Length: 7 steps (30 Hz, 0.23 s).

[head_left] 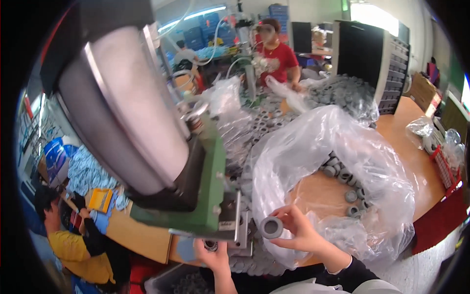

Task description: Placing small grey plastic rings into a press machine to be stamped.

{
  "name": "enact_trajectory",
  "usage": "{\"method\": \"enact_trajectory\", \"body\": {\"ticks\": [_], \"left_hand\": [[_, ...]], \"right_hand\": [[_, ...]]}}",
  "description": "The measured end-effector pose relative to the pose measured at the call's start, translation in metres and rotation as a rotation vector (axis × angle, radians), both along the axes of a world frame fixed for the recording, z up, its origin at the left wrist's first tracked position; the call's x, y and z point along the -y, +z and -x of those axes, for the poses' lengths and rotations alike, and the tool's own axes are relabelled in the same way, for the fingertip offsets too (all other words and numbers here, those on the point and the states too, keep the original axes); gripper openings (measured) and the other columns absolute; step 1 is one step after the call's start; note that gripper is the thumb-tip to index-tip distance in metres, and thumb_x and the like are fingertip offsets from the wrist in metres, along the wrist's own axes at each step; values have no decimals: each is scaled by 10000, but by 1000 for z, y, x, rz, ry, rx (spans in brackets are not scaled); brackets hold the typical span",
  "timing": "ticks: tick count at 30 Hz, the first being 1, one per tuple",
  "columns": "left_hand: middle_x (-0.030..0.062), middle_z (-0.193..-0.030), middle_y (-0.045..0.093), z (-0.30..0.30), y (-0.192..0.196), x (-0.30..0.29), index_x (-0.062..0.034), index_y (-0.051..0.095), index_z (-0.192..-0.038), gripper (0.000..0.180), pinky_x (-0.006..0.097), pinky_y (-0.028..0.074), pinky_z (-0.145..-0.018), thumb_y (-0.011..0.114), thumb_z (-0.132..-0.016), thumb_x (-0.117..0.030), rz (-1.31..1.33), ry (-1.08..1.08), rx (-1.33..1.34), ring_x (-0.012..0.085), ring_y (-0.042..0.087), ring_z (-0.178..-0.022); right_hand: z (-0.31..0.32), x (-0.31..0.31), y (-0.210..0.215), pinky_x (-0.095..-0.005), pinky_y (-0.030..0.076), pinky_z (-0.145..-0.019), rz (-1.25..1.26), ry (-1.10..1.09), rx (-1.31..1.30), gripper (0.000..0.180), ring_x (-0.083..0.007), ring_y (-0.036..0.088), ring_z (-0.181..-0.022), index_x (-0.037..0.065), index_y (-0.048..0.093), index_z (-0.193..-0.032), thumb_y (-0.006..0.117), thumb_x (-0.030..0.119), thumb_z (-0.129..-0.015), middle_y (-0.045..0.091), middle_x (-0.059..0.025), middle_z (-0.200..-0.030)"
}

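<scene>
My right hand (298, 230) pinches a round grey plastic ring (264, 235) between thumb and fingers, its round face toward me. Under the head of a green and grey machine (215, 171), my left hand (215, 258) grips a small round part with a dark centre (210, 246). The machine partly hides that hand's fingertips. Right of the machine spreads a large clear plastic bag (333, 122), opened out on the table. Several loose grey rings (350, 196) lie inside it.
Across the table, a person in red (281, 59) works beside a heap of grey parts (342, 93). Another person in yellow (78, 250) sits at the left by blue cloths (90, 169). A bin of grey parts (181, 284) stands below my left hand. A red-framed rack (443, 166) is at the right.
</scene>
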<state>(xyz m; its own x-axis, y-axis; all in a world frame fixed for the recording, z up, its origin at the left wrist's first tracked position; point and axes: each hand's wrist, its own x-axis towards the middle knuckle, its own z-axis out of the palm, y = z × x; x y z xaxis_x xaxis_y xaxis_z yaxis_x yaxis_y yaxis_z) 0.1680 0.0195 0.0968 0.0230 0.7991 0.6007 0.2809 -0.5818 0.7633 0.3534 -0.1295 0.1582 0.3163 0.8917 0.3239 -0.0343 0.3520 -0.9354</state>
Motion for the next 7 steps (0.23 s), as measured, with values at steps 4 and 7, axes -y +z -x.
{"method": "enact_trajectory", "body": {"ticks": [4,7], "left_hand": [[169,-1185,546,47,-24,18,26,546,-1140,420,375,369,-975,709,-767,-76,-34,370,-57,268,516,-1102],[165,-1315,456,111,-73,6,-9,466,-1253,551,434,289,-1053,717,-772,-106,181,618,-77,337,398,-1261]], "right_hand": [[34,-30,10,-356,451,-924,109,-33,300,584,-247,560,-1108,18,419,-1289,715,112,-795,557,-162,-1219],[39,-61,-11,-413,448,-932,69,-48,618,581,-305,567,-1104,21,444,-1277,725,193,-798,560,-161,-1238]]}}
